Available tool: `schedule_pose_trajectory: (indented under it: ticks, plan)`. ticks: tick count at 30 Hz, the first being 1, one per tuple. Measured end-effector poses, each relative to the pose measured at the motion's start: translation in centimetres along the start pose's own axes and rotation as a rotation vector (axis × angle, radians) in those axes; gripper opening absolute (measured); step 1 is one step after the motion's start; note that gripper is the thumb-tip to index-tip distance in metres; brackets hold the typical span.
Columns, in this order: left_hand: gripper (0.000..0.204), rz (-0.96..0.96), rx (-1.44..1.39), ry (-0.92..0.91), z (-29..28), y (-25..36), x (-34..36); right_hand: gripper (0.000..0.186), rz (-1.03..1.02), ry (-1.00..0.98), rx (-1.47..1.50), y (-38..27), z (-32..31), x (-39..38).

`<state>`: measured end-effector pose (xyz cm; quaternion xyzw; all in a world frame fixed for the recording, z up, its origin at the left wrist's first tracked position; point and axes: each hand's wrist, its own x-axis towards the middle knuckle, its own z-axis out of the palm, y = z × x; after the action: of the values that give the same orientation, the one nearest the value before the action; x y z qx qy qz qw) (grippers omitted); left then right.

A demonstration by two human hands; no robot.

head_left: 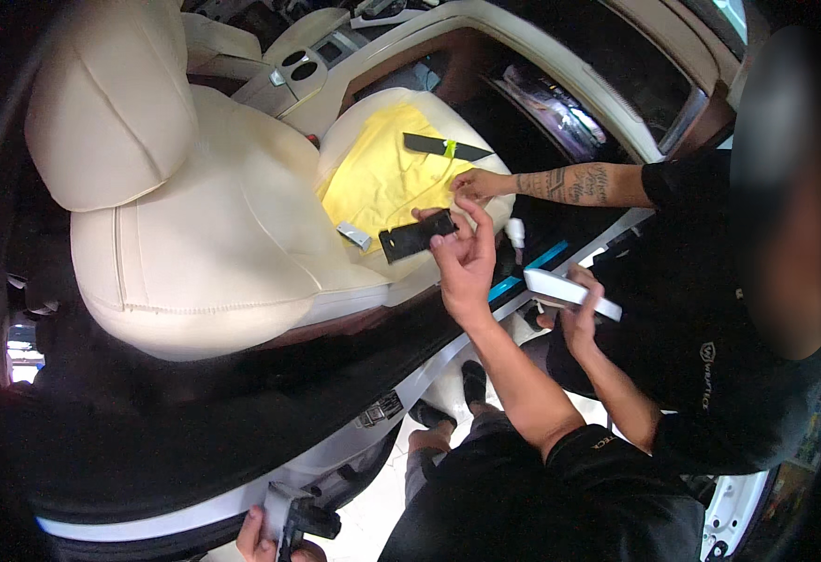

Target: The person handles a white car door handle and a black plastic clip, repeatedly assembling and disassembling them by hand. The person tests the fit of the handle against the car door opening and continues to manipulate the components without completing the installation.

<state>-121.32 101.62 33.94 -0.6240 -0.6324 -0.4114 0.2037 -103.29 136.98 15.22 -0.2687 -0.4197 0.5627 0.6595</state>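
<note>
My right hand (pixel 469 272) pinches a flat black rectangular plastic piece (pixel 417 238) with a small slot near one end. It is held above the front edge of the cream car seat (pixel 205 225). At the bottom left, my left hand (pixel 259 538) is closed on a grey and black block-shaped part (pixel 300 521), cut off by the picture's lower edge. Just beyond my right hand, a yellow cloth (pixel 373 173) covers the seat cushion. On the cloth lie a long black blade-shaped strip (pixel 443 147) with a bright green tie and a small silver box-shaped piece (pixel 353 235).
At the right, a co-worker's tattooed arm (pixel 570 184) reaches over the cloth, hand close to mine. The co-worker's other hand (pixel 579 314) holds a white angular piece (pixel 570 291). A small white bottle (pixel 517 230) stands beside the seat. The door sill (pixel 336 459) runs below.
</note>
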Motion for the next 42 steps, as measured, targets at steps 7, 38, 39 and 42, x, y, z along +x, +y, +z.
schedule_pose_trajectory:
  ticks: [7,38,39,42]
  plan:
    - [0.046,-0.094,-0.082,0.069,-0.4,-1.8,-3.3,0.05,0.13,-0.206,0.329,-3.9,1.7,-4.9]
    - [0.047,-0.05,-0.115,0.052,0.4,-0.7,-2.4,0.035,0.618,-0.112,0.727,-6.3,-1.5,-6.7]
    - [0.047,-0.054,-0.115,0.056,0.4,-0.6,-2.5,0.034,0.619,-0.15,0.781,-6.1,-1.5,-6.7]
    - [0.045,-0.063,-0.098,0.053,0.3,-0.4,-2.7,0.033,0.659,-0.191,0.853,-6.2,-1.4,-6.7]
